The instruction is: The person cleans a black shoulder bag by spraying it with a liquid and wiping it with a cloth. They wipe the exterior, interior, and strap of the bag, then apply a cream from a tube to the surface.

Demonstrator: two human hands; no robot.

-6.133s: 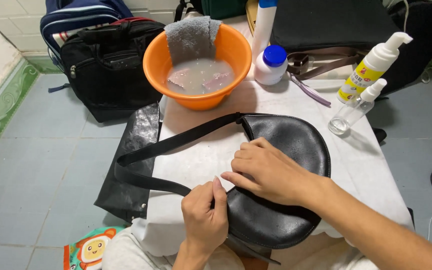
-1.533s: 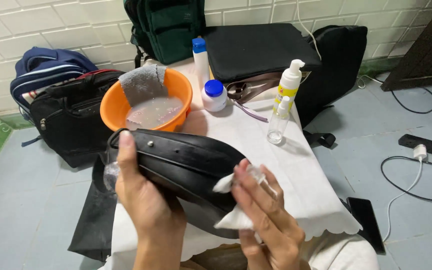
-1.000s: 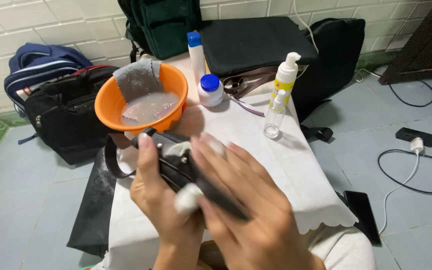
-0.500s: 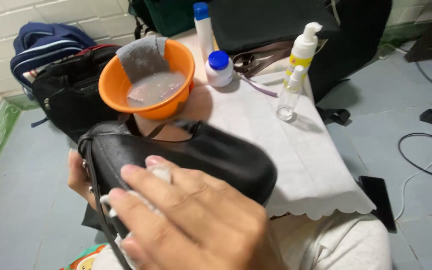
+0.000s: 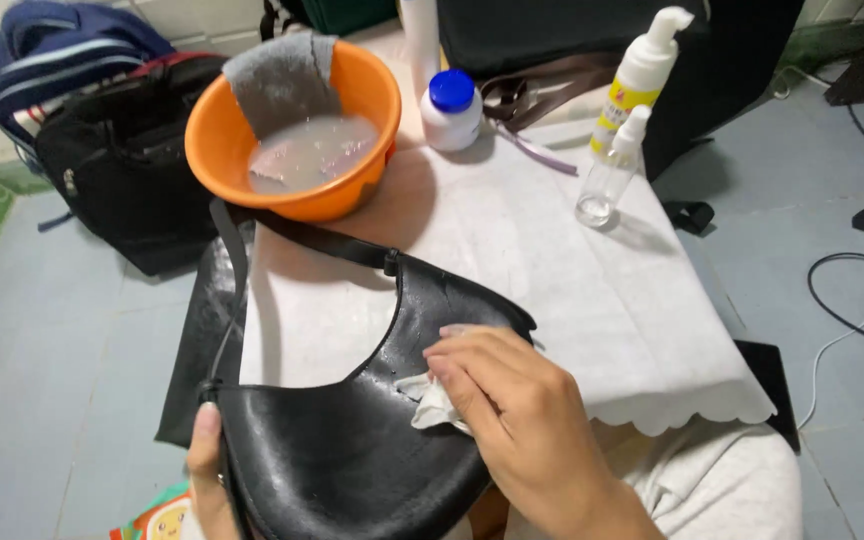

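Home-like tiled room, small cloth-covered table [image 5: 572, 300], bags on floor [image 5: 122, 170], orange basin [image 5: 252, 150], cleaning bottles [image 5: 637, 75]

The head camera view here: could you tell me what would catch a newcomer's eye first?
First the black leather bag at bottom centre, with the right hand pressing a white wipe on it and the left hand gripping its edge. Behind it, the orange basin of cloudy water stands out on the white-covered table.

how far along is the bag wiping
Done: the black bag already shows wet droplets near the wipe, so part of that face has been gone over. In hand: the right hand presses a white wipe on the bag while the left hand holds its edge. Left: most of the face and the strap look dry.
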